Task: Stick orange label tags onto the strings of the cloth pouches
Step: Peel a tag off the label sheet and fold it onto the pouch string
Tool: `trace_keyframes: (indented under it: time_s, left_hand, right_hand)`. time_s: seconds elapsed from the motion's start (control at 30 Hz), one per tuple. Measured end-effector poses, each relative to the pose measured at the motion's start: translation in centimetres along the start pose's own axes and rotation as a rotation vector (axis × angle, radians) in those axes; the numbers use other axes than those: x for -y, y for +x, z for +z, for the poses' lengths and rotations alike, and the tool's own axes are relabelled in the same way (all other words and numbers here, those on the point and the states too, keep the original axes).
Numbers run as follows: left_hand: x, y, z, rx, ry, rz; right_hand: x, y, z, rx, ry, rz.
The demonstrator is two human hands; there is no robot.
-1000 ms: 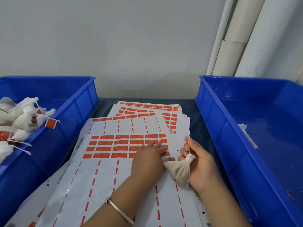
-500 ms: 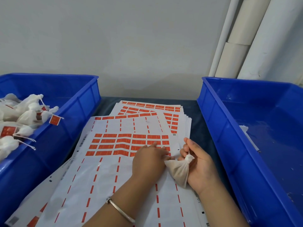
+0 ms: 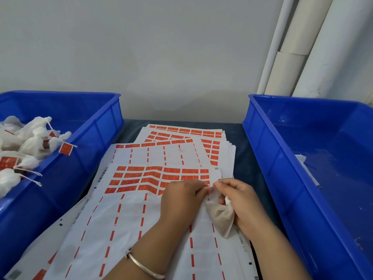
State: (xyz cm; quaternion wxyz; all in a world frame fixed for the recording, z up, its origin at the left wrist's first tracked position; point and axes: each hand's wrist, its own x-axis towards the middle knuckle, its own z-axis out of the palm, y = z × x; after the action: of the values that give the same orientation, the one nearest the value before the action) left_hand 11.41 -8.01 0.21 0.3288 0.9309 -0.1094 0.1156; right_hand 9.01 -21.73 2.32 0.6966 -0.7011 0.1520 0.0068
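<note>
A small off-white cloth pouch (image 3: pixel 221 218) lies in my right hand (image 3: pixel 240 203), whose fingers curl round it over the label sheets. My left hand (image 3: pixel 181 201) rests on the top label sheet (image 3: pixel 153 178), its fingertips pinched at the sheet's right end and touching my right fingertips. A sliver of orange shows between them; whether it is a peeled label I cannot tell. The pouch's string is hidden by my fingers. Rows of orange labels (image 3: pixel 141 174) remain on the upper part of the sheet.
A blue bin (image 3: pixel 90 138) at the left holds several white pouches with orange tags (image 3: pixel 65 148). A blue bin (image 3: pixel 282 158) at the right holds a scrap of white material (image 3: pixel 301 158). More label sheets (image 3: pixel 185 134) are stacked behind. White pipes (image 3: pixel 302 47) stand at the back right.
My right hand has turned palm-down and closed over the pouch. Both hands' fingertips have come together at the right end of the orange rows.
</note>
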Motion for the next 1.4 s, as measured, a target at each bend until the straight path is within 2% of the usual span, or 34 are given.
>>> trace_keyframes:
  time_s: [0.13, 0.4, 0.57, 0.77, 0.93, 1.1, 1.27, 1.4]
  left_hand:
    - [0.1, 0.0, -0.1, -0.011, -0.046, -0.022]
    - [0.4, 0.1, 0.0, 0.010, -0.319, -0.150]
    - [0.3, 0.3, 0.1, -0.038, -0.353, -0.156]
    - [-0.4, 0.6, 0.2, -0.105, -0.253, -0.150]
    - [-0.6, 1.0, 0.1, -0.146, -0.336, -0.320]
    - [-0.2, 1.3, -0.2, -0.121, -0.480, -0.446]
    - [-0.4, 1.5, -0.9, -0.172, -0.631, -0.539]
    - [-0.4, 1.5, -1.7, -0.234, -0.855, -0.559]
  right_hand:
    - [0.3, -0.5, 0.4, 0.032, -0.084, -0.063]
    - [0.3, -0.8, 0.7, -0.025, -0.010, -0.077]
    - [0.3, -0.5, 0.7, -0.031, -0.013, -0.080]
    - [0.1, -0.4, 0.7, -0.041, 0.017, -0.084]
    - [0.1, -0.3, 0.8, -0.100, 0.038, -0.083]
    - [0.5, -0.6, 0.7, -0.194, -0.024, -0.191]
    - [1.1, -1.3, 0.7, -0.121, 0.124, -0.137]
    - [1.3, -1.9, 1.3, 0.094, 0.386, -0.085]
